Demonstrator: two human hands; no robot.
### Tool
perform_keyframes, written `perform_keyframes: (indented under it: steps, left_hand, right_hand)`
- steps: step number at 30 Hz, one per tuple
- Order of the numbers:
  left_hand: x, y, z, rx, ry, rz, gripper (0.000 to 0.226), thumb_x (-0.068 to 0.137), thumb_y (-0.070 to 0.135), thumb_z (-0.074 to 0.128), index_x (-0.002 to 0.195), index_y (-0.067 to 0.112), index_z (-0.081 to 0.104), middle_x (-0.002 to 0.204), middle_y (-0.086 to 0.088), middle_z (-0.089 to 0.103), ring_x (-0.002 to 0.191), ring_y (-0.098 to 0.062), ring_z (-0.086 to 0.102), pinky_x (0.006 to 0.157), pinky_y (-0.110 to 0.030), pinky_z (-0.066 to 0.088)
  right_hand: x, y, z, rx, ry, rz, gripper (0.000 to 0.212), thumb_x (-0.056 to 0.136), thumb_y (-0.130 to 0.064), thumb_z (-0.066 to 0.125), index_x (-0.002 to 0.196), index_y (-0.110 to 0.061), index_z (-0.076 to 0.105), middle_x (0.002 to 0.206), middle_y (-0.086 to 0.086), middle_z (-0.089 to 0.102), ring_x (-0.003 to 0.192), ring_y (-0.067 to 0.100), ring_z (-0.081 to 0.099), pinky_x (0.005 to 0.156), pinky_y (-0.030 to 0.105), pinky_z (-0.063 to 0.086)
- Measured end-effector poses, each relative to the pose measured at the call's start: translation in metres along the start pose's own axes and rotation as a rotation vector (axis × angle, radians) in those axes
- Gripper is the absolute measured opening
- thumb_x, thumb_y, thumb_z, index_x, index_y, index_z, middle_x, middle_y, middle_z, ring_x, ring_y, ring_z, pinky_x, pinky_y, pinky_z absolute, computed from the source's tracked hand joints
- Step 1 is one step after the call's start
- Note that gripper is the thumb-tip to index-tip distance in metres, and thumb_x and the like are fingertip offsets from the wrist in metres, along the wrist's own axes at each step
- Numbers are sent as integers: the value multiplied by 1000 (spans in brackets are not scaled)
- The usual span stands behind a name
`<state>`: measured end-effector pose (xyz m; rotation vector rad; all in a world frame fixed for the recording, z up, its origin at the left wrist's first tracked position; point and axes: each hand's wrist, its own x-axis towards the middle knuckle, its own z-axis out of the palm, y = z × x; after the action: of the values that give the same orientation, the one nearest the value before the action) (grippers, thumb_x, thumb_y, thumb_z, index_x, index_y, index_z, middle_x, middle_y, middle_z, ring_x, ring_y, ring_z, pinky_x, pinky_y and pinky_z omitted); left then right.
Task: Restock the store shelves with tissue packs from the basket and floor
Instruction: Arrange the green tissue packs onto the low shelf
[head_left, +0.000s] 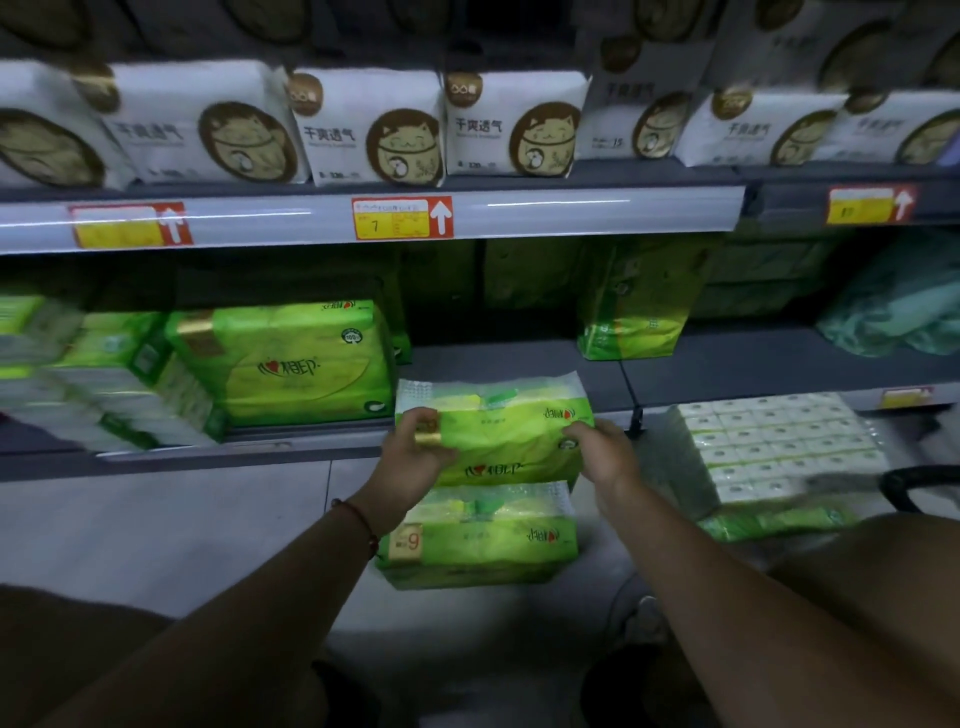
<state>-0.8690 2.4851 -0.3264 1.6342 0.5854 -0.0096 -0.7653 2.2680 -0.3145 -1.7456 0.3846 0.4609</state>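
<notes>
I hold a green tissue pack (498, 431) in front of the lower shelf (519, 364), just below its front edge. My left hand (413, 449) grips the pack's left end, my right hand (602, 452) grips its right end. Directly beneath it, another green tissue pack (483, 540) lies on the floor. A matching green pack (291, 364) lies on the lower shelf to the left of the bare gap.
A green pack (631, 306) stands upright at the shelf's back right. White cat-print packs (369, 130) fill the upper shelf. A wrapped bundle of small white packs (769, 447) sits at the right, beside a black basket rim (919, 483). Grey floor (156, 519) spreads to the left.
</notes>
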Motion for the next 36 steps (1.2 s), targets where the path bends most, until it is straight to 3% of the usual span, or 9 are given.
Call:
perform_keyframes:
  steps: [4,7,12,18,21,24,28,31,36]
  left_hand:
    - [-10,25,2,-14,45,115,50,80,12,73,117,37,53,127,-13,53,99,-34,65,79,-53,58]
    - [-14,42,6,38,90,240,58,82,11,73,123,44,50,137,-4,47,114,-20,58,90,-45,57]
    - [-6,67,6,152,187,369,61,75,21,66,113,64,45,149,5,35,142,-31,33,108,-54,41]
    - [24,71,4,260,102,297,73,87,-6,61,142,37,40,165,-2,-9,150,-33,10,67,-8,50]
    - [39,50,9,324,-17,248,89,86,-10,62,154,35,26,161,3,-28,150,-35,13,56,-13,48]
    - [56,39,18,419,16,299,99,86,-6,63,155,42,12,154,13,-40,152,-33,-4,80,-36,54]
    - [61,43,30,800,135,323,106,86,7,63,156,37,-10,154,-10,-41,147,-40,-20,106,-42,41]
    - [47,34,47,1113,235,274,105,86,20,56,152,30,-26,155,-22,-33,146,-43,-21,122,-53,5]
    - [23,-1,80,1284,-21,245,98,90,24,51,152,27,-25,154,-15,-37,145,-41,-26,120,-55,-8]
  right_hand:
    - [-20,-35,-7,76,89,-175,8,88,-20,62,90,-25,68,93,2,68,87,25,63,81,43,51]
    - [-29,-66,-14,151,76,-277,15,89,-15,61,81,-28,64,86,-5,64,78,18,58,74,35,45]
    - [-15,-89,-15,252,45,-358,31,83,-17,67,114,-20,67,114,8,68,97,22,65,75,33,49]
    - [23,-80,0,217,-63,-282,71,71,-32,74,137,-19,52,134,5,59,117,23,59,85,32,46]
    - [38,-64,4,151,-111,-255,64,76,-25,74,137,-25,52,131,2,62,119,26,58,99,44,46]
    - [57,-64,4,131,-134,-257,62,84,-15,71,141,-26,48,133,0,61,122,25,57,99,41,44]
    - [73,-68,5,85,-172,-202,106,68,-40,77,157,-33,20,159,-1,34,143,25,36,114,48,33]
    - [77,-66,8,28,-162,-214,104,86,-26,73,159,-33,-1,166,-4,14,150,23,21,118,45,26]
    - [76,-61,0,-200,-71,-231,103,92,-22,68,158,-24,-11,166,2,11,150,27,20,115,40,25]
